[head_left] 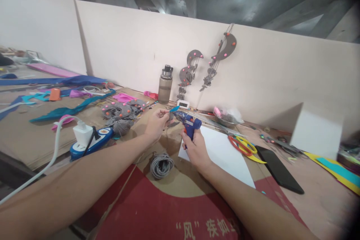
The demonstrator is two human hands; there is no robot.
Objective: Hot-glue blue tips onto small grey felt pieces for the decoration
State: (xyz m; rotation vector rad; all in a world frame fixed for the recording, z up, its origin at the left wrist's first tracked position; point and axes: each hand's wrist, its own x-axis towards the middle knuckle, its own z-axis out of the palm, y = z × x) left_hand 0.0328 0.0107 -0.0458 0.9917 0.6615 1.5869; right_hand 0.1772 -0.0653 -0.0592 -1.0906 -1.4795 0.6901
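My right hand [195, 150] grips the handle of a blue hot glue gun [189, 122], whose nozzle points left toward my left hand. My left hand [156, 122] pinches a small blue piece [174, 109] at the fingertips, right at the gun's tip, with a thin grey cord hanging from it. A coil of grey cord [161, 165] lies on the cardboard just below both hands. A white sheet of paper [225, 153] lies under and to the right of my right hand.
A blue power strip with a white plug [91, 138] sits left. Grey felt pieces with pink dots [122, 110], a water bottle [165, 84], scissors [243, 144], a black phone [279, 170] and a metal bowl [226, 118] surround the hands. Crescent decorations [222, 50] hang on the white partition.
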